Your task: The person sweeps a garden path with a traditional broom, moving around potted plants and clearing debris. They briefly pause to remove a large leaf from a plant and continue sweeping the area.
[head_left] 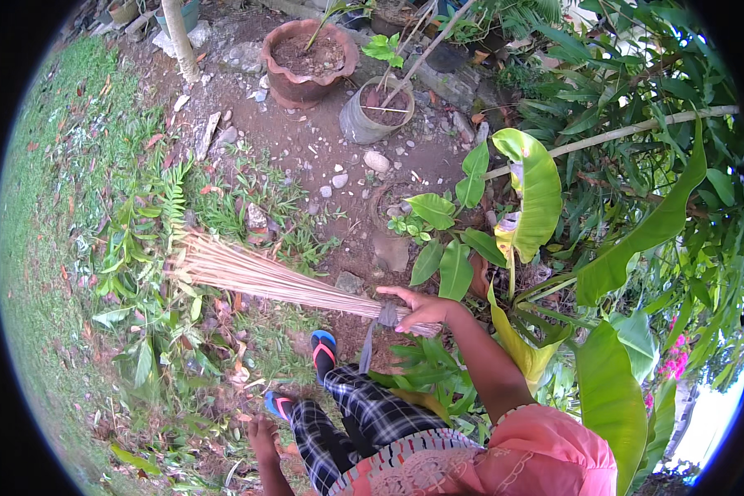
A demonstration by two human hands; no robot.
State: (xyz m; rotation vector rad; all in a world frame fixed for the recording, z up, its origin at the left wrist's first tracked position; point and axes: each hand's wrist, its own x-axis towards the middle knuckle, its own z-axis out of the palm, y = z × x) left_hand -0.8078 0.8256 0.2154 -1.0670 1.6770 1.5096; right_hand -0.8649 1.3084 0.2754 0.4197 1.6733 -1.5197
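Note:
A stick broom (285, 283) of thin pale ribs lies out to the left from my right hand (422, 308). My right hand is closed round its bound end, beside a grey cloth tie (388, 313) with a loose strip hanging down. The spread bristle tips reach the leaf litter (145, 339) on the grass. My left hand (263, 436) hangs low beside my leg, its fingers loose and slightly apart, with nothing visible in it.
A scalloped clay pot (306, 70) and a grey bucket planter (372, 120) stand ahead on bare soil with scattered stones (377, 161). Broad-leaved plants (541, 198) crowd my right side. Grass (50, 248) stretches along the left. My feet are in blue flip-flops (324, 345).

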